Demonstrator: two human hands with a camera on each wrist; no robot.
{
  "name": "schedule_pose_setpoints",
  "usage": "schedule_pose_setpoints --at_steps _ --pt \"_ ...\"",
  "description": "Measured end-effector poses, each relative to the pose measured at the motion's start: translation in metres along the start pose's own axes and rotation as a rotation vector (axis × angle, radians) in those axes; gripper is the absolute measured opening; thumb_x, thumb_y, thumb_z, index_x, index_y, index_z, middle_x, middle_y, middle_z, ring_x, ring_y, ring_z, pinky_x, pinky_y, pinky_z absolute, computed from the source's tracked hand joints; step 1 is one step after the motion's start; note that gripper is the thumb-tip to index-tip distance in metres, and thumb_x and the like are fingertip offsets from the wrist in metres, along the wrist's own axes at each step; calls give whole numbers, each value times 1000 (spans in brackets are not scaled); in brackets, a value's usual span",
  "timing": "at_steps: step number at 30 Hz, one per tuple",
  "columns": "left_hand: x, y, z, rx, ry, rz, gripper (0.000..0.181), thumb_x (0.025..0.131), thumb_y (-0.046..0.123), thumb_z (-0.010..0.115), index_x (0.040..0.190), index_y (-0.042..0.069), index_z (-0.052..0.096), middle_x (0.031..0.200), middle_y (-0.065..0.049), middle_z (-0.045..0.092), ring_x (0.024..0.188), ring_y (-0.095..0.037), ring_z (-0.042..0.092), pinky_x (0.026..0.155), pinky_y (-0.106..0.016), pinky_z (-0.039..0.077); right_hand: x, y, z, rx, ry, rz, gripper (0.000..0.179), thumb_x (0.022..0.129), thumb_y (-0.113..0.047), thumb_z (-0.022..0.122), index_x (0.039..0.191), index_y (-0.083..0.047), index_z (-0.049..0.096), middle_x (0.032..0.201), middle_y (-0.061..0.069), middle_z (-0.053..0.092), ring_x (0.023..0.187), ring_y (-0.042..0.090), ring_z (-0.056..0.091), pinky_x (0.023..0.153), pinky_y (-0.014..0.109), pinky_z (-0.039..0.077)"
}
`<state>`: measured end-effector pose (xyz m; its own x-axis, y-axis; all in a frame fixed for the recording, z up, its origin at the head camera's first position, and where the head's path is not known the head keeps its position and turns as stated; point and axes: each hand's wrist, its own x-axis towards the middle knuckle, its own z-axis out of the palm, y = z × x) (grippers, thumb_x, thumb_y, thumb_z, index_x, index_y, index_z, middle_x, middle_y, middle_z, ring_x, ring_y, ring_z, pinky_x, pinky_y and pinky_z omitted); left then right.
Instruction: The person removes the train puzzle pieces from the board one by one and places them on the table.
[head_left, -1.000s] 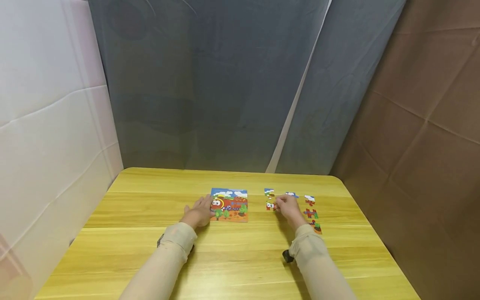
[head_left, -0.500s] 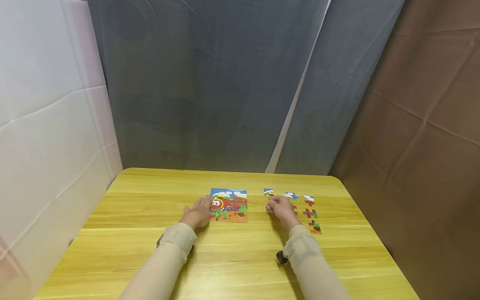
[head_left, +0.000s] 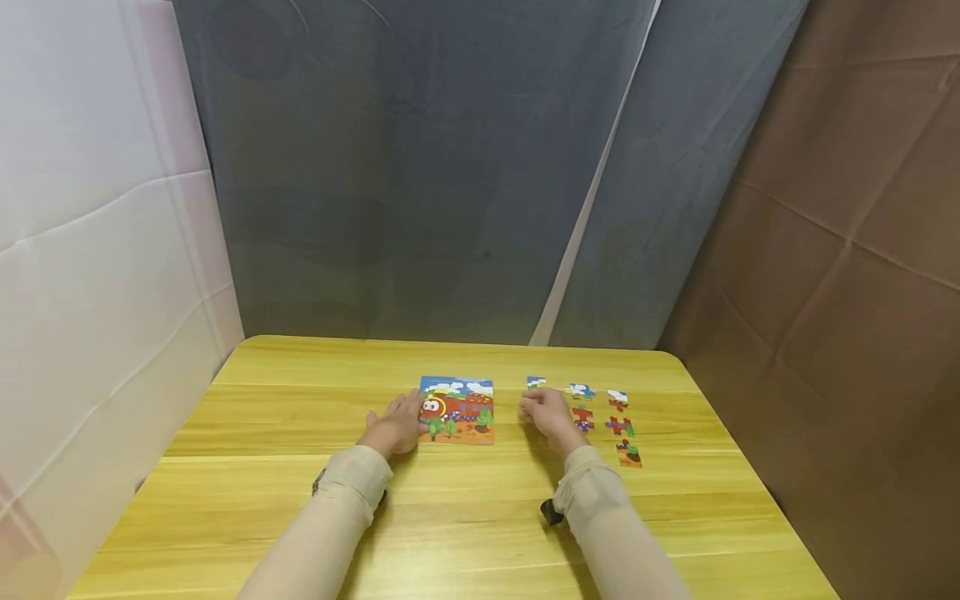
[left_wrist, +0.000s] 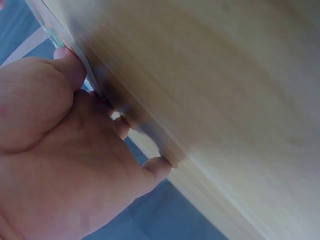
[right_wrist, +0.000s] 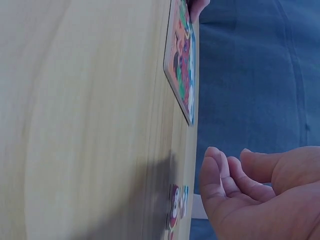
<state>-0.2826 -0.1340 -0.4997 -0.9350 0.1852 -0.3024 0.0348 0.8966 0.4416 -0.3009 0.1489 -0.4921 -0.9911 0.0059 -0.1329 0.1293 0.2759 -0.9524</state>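
In the head view my left hand rests at the left edge of a square picture board with a red cartoon train on it. The left wrist view shows the thumb against the board's edge and the other fingertips on the table. My right hand hovers over the left column of loose jigsaw pieces, covering part of it. In the right wrist view its fingers are loosely bent, thumb apart, nothing between them. Beneath it lies a jigsaw piece with cartoon eyes, flat on the table.
More jigsaw pieces lie in rough columns at the right: a cloud piece, a red train piece, and a green bush piece. The wooden table ends at a grey curtain behind.
My right hand has moved left over the pieces, uncovering the red train piece and hiding the one with eyes. My left hand has stayed at the board.
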Motion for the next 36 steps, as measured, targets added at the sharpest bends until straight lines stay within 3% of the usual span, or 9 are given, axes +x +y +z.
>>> schedule_pose_setpoints --at_steps 8,19,29,36 --pt "2 -1 0 -1 -16 -12 66 108 29 46 164 13 14 171 -9 4 156 -34 6 115 -73 -1 1 -1 11 6 -23 2 31 102 1 55 130 15 57 113 24 64 104 38 67 93 42 57" --pt "0 -1 0 1 -7 4 66 108 28 47 164 11 16 171 -11 5 156 -36 7 114 -74 -1 -3 -5 28 -4 -90 -4 32 103 -1 55 131 13 56 125 27 62 110 36 66 95 39 56" --pt "1 -1 0 3 -4 2 66 108 28 48 164 11 16 171 -11 5 156 -35 7 114 -75 0 -4 -7 44 3 -181 -15 33 104 0 52 134 12 55 129 24 61 106 32 66 94 36 56" --pt "-1 1 -1 -11 -6 -3 66 108 27 48 164 11 16 171 -12 6 155 -36 7 114 -74 -1 -3 -7 56 -29 -198 -19 31 100 7 51 129 10 60 127 23 65 93 24 67 85 32 58"
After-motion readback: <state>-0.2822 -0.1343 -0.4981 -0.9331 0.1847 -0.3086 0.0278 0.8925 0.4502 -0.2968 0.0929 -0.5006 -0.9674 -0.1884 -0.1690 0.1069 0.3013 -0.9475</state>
